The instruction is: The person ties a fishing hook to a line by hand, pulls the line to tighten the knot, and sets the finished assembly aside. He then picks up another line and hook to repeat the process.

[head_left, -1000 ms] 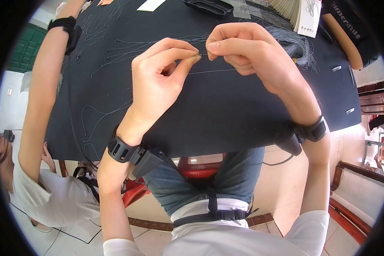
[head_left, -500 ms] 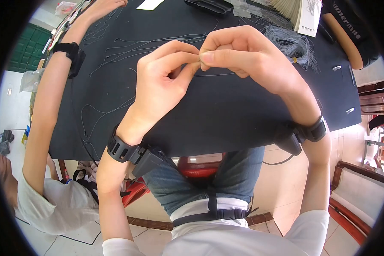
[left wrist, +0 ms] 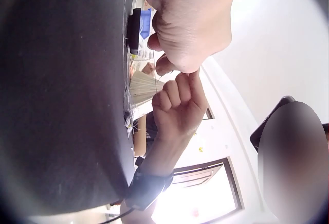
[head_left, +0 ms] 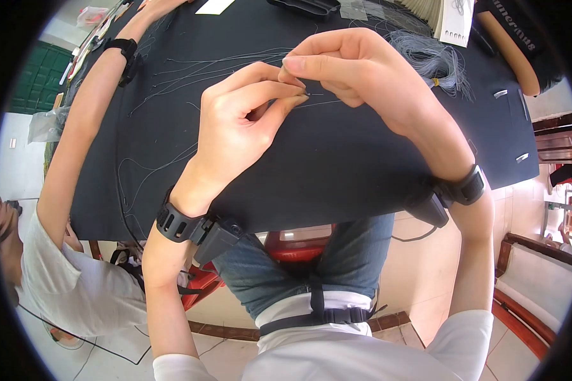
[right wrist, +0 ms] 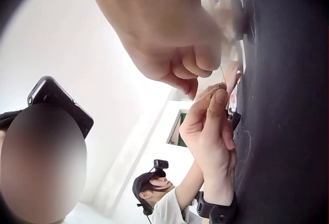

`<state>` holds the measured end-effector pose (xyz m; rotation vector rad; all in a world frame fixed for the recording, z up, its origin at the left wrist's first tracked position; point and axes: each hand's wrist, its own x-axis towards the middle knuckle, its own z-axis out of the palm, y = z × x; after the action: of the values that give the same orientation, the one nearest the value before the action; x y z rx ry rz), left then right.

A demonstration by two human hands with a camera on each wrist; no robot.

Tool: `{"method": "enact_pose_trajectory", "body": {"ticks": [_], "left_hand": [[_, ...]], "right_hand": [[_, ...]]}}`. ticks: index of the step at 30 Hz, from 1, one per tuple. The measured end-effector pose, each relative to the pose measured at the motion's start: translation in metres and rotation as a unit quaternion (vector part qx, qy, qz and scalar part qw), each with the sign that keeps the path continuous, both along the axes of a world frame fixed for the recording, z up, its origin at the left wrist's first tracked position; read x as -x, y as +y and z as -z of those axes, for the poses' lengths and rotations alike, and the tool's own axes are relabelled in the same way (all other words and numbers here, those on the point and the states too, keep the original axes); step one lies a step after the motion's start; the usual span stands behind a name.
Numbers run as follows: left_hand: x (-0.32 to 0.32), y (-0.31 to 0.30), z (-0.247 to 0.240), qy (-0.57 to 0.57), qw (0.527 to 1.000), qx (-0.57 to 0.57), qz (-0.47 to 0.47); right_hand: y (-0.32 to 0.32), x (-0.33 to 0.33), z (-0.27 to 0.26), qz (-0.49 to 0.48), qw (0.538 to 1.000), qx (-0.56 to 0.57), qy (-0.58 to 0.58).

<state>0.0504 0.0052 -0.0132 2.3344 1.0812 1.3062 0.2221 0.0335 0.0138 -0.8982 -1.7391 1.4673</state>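
Over the black tabletop, my left hand pinches a thin line with a small dark bit between thumb and forefinger. A short end of the line pokes out to the right of those fingertips. My right hand is just above and beside them, thumb and forefinger pressed together, the other fingers curled. In the right wrist view a fine strand runs from the left fingertips up to the right hand. What sits inside the right pinch is hidden by the fingers.
Several thin lines with dark ends lie left of my hands. At the back right are a tied bundle of grey line, a spiral notepad and a black tray. Another person's arm reaches along the left side.
The two hands' fingertips came together, and now the right fingertips have shifted up and left, uncovering the dark bit in the left pinch. The other person's arm has reached farther over the table.
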Motion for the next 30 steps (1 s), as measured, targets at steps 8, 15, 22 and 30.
{"method": "enact_pose_trajectory", "body": {"ticks": [8, 15, 22, 30], "left_hand": [[-0.001, -0.001, 0.0, -0.01, 1.0, 0.008, 0.004], [0.001, 0.001, 0.001, -0.003, 1.0, 0.01, -0.007], [-0.001, 0.0, 0.0, 0.001, 1.0, 0.009, -0.02], [-0.003, 0.0, 0.003, 0.003, 1.0, 0.004, -0.022]], "right_hand": [[0.003, -0.001, 0.004, 0.028, 0.998, 0.059, 0.008], [-0.001, 0.001, 0.002, -0.01, 1.0, -0.01, 0.024], [-0.004, -0.003, -0.007, -0.033, 0.999, -0.034, -0.022], [-0.005, 0.0, -0.003, -0.04, 0.998, -0.044, -0.019]]}}
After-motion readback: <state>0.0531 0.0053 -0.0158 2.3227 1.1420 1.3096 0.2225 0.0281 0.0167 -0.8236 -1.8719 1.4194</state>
